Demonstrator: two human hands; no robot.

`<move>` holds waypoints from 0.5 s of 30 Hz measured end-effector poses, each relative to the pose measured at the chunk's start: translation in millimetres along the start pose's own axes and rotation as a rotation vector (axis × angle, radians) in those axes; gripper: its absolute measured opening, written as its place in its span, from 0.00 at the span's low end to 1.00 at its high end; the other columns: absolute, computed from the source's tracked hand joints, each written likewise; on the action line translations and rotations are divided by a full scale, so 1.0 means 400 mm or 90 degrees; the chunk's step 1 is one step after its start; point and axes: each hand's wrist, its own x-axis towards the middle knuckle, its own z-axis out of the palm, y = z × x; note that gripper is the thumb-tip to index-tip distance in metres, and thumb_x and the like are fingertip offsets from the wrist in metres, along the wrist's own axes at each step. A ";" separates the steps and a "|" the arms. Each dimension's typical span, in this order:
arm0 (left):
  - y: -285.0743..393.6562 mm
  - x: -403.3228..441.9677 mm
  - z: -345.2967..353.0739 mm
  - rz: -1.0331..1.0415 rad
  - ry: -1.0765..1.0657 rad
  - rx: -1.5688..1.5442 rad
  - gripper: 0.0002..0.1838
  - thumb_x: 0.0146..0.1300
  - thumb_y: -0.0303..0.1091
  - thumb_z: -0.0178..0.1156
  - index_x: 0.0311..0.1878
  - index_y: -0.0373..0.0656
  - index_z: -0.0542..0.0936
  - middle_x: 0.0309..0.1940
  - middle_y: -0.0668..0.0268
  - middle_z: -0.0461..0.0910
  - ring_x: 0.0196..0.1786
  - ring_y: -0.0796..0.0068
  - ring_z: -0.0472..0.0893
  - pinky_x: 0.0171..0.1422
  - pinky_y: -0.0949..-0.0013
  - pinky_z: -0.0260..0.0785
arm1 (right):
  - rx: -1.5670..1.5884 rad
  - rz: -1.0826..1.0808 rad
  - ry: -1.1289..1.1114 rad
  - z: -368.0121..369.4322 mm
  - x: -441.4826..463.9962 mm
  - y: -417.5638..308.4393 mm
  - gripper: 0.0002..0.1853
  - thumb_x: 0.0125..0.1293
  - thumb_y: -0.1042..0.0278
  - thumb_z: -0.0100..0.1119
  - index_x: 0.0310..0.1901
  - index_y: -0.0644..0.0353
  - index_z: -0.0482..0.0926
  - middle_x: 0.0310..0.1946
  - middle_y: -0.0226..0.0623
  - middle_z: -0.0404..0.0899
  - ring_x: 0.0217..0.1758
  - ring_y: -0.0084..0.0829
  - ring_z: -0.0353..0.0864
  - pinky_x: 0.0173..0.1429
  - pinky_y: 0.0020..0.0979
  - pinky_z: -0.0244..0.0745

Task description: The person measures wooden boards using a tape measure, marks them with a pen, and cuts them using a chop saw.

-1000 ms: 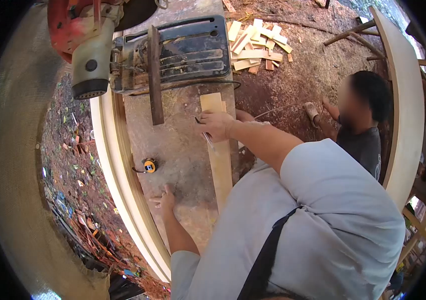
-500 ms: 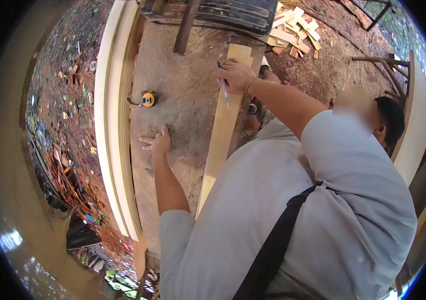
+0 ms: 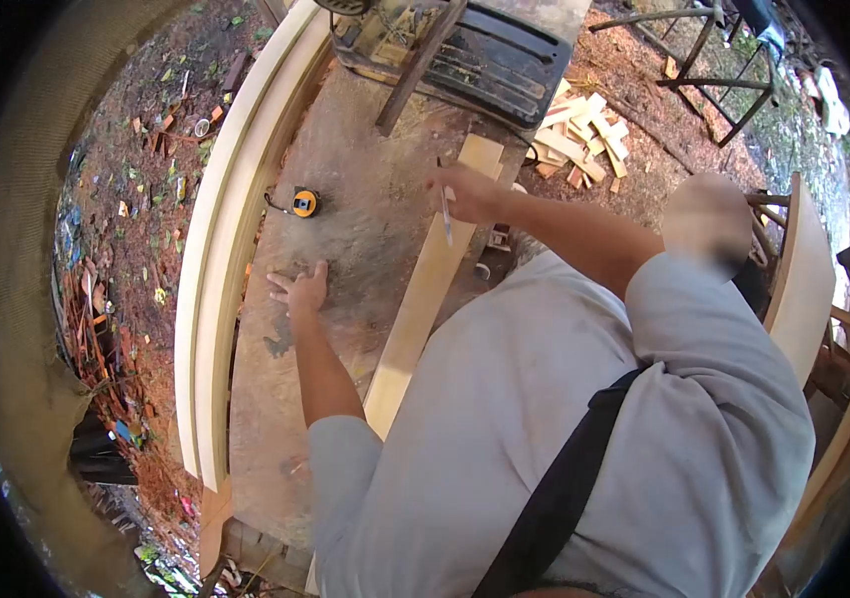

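Observation:
My left hand [image 3: 302, 290] lies on the worn bench top [image 3: 345, 249] with its fingers spread, holding nothing. A yellow and black tape measure [image 3: 304, 203] sits a short way beyond it. My right hand [image 3: 467, 194] is closed around a slim white pen [image 3: 447, 214], which points down along a long pale wooden board [image 3: 413, 317]. That hand is over the board near its far end; whether it touches the wood I cannot tell. The board runs back beside my body, where my shirt hides part of it.
Long pale planks [image 3: 208, 299] lie along the bench's left edge. At the far end is a dark ribbed metal plate [image 3: 495, 65] with a bar [image 3: 420, 65] across it. Wood offcuts [image 3: 584, 135] are piled on the ground. Another person's blurred head [image 3: 709, 224] shows at the right.
The view has shifted, showing more of the bench's far end. My right hand has turned slightly, still with the pen over the board. My left hand stays spread on the bench.

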 end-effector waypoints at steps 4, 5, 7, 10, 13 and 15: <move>-0.037 -0.036 0.056 0.075 0.055 0.002 0.41 0.67 0.65 0.51 0.69 0.38 0.71 0.81 0.53 0.25 0.81 0.38 0.32 0.76 0.29 0.44 | 0.002 -0.089 -0.063 -0.072 -0.032 -0.042 0.15 0.61 0.65 0.64 0.49 0.58 0.76 0.40 0.48 0.80 0.49 0.53 0.79 0.52 0.47 0.73; -0.029 -0.057 0.071 0.103 0.072 0.001 0.41 0.66 0.63 0.53 0.68 0.35 0.73 0.81 0.52 0.26 0.81 0.37 0.33 0.77 0.30 0.45 | 0.025 -0.085 -0.108 -0.083 -0.037 -0.033 0.15 0.61 0.64 0.64 0.47 0.59 0.77 0.39 0.48 0.80 0.47 0.52 0.80 0.51 0.47 0.74; -0.005 -0.105 0.108 0.085 0.071 -0.019 0.40 0.65 0.63 0.54 0.65 0.35 0.76 0.81 0.51 0.29 0.81 0.36 0.36 0.77 0.32 0.46 | 0.046 -0.092 -0.161 -0.115 -0.048 -0.024 0.14 0.61 0.63 0.65 0.45 0.61 0.77 0.38 0.48 0.81 0.45 0.51 0.81 0.49 0.46 0.74; 0.029 -0.182 0.156 0.118 0.094 -0.040 0.38 0.65 0.61 0.56 0.62 0.32 0.77 0.81 0.47 0.34 0.80 0.33 0.41 0.78 0.39 0.50 | 0.078 -0.072 -0.286 -0.179 -0.050 -0.022 0.13 0.61 0.62 0.65 0.40 0.63 0.78 0.34 0.47 0.81 0.40 0.50 0.81 0.46 0.45 0.75; 0.085 -0.241 0.184 0.124 0.109 -0.121 0.37 0.63 0.56 0.62 0.60 0.29 0.77 0.79 0.42 0.45 0.79 0.37 0.50 0.78 0.46 0.53 | 0.047 -0.107 -0.445 -0.283 -0.027 0.005 0.13 0.62 0.60 0.65 0.37 0.63 0.78 0.30 0.48 0.80 0.37 0.50 0.82 0.41 0.45 0.74; 0.100 -0.280 0.201 0.133 0.100 -0.294 0.37 0.60 0.53 0.66 0.59 0.28 0.76 0.77 0.41 0.49 0.78 0.41 0.54 0.78 0.46 0.55 | 0.015 -0.111 -0.464 -0.357 -0.010 0.040 0.12 0.65 0.62 0.63 0.37 0.63 0.78 0.28 0.50 0.79 0.35 0.49 0.82 0.39 0.45 0.73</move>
